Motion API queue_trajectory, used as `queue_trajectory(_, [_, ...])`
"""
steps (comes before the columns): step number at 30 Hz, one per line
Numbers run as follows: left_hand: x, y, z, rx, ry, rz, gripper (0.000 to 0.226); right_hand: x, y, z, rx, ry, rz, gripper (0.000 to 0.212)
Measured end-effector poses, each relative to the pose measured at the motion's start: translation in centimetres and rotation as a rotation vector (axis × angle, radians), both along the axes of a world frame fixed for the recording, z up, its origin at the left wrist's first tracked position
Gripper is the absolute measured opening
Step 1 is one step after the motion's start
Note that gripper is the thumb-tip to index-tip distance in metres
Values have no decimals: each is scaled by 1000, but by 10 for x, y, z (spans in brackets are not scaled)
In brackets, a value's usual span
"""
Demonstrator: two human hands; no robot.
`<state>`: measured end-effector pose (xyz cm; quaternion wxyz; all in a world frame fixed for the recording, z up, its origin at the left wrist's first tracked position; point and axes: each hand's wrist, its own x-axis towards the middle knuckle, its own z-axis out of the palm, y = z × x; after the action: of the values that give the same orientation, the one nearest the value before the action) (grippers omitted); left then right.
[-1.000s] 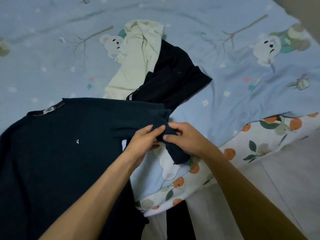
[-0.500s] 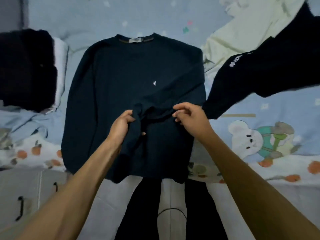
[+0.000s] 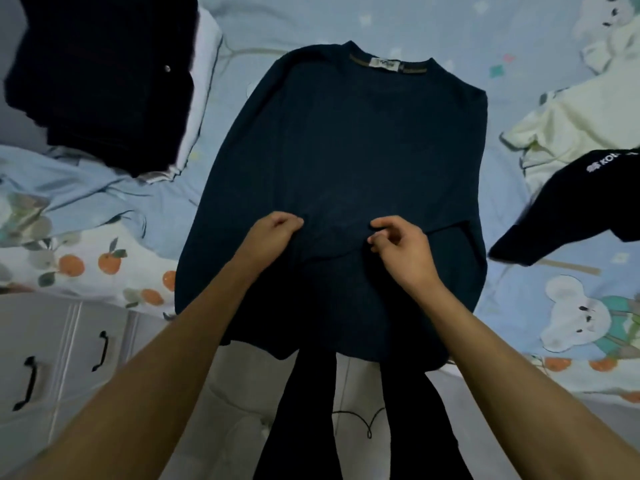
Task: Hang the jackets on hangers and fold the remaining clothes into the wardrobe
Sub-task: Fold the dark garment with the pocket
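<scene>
Dark blue long-sleeved knit sweater (image 3: 349,143) spread out flat on the bed.
Neck at the far end with a small white tag, bottom edge hanging over the near side of the bed. Sleeves folded in across the front. Cloth a little bunched near the middle.

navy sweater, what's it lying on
The navy sweater lies flat on the bear-print sheet, hem hanging over the bed edge. The sheet directly beneath is covered.

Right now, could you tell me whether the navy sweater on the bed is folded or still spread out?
Mostly spread: the navy sweater lies flat on the bed, collar away, with sleeves folded in across the middle.
</scene>
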<state>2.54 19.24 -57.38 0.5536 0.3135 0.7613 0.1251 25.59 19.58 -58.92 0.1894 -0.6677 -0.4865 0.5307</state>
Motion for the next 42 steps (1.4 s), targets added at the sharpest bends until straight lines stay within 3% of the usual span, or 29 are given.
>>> queue_trajectory(4, [24, 36, -13, 114, -4, -186, 50, 17, 2, 1, 137, -196, 42, 21])
queue_trajectory(8, [58, 79, -28, 162, 25, -336, 57, 54, 8, 1, 328, -543, 94, 39])
queue_trajectory(11, [91, 112, -34, 188, 59, -438, 59, 85, 21, -4, 226, -812, 159, 59])
queue_trajectory(14, [124, 140, -40, 211, 110, -516, 59, 104, 38, -12, 133, -892, 268, 41])
queue_trajectory(17, [161, 170, -43, 263, 146, -595, 60, 125, 53, -18, 164, -911, 317, 21])
queue_trajectory(20, [195, 196, -46, 298, 136, -633, 67, 139, 53, -23, 221, -962, 532, 15])
queue_trajectory(22, [223, 209, -47, 313, 115, -640, 75, 152, 51, -24, 276, -944, 597, 12])
queue_trajectory(24, [248, 220, -48, 318, 102, -649, 69, 165, 51, -25, 234, -896, 516, 10])
queue_trajectory(29, [289, 245, -55, 338, 38, -595, 22, 183, 41, -37, 8, -512, -414, 15])
queue_trajectory(31, [294, 245, -60, 341, -47, -480, 20, 179, 38, -45, -97, -354, -430, 20])
queue_trajectory(33, [294, 240, -64, 319, -90, -409, 15, 181, 40, -48, -192, -189, -303, 25])
queue_trajectory(35, [292, 234, -63, 259, -128, -424, 28, 193, 42, -49, -242, -93, -232, 29])
queue_trajectory(38, [290, 220, -55, 279, -35, -605, 65, 209, 44, -53, -174, -132, -411, 41])
queue_trajectory(40, [286, 196, -51, 385, 132, -741, 75, 202, 38, -50, -133, -108, -512, 40])
queue_trajectory(42, [278, 162, -51, 482, 408, -887, 80, 191, 25, -48, -206, 75, -567, 32])
